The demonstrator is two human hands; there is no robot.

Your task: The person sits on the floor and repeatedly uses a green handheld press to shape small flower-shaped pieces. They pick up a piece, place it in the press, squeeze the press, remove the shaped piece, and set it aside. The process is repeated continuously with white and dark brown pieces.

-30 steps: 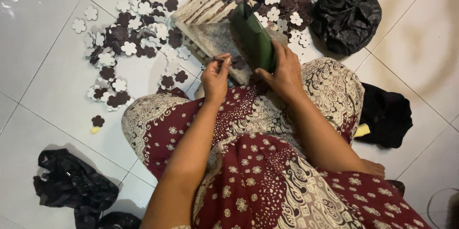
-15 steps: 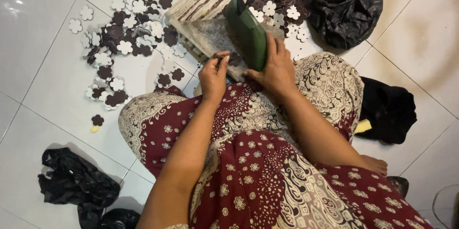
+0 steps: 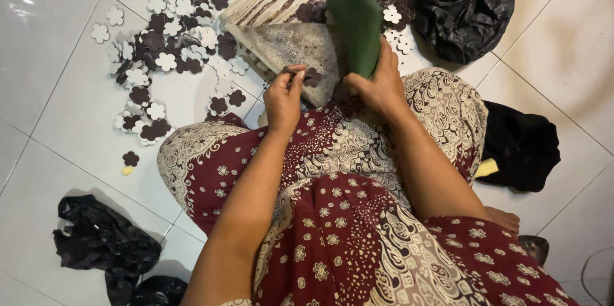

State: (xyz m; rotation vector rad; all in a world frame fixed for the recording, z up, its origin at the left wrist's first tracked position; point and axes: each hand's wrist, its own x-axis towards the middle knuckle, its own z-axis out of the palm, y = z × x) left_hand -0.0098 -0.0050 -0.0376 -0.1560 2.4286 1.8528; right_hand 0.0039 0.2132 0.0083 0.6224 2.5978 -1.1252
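My right hand (image 3: 378,85) clamps its fingers round the green block (image 3: 357,23), standing it upright on the worn board (image 3: 291,47). My left hand (image 3: 283,94) pinches a dark flower piece (image 3: 312,77) flat at the board's edge, beside the block.

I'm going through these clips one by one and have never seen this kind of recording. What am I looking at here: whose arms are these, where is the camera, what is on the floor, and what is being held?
There is no machine here. The single view comes from a camera worn on a person's head, looking down at their own lap and two bare hands. The person sits on a white tiled floor in a maroon patterned garment. The right hand grips a folded green sheet. The left hand pinches a small dark flower-shaped piece against a worn greyish board. Many white and dark flower cutouts are scattered on the floor. Crumpled black bags lie at upper right and lower left.
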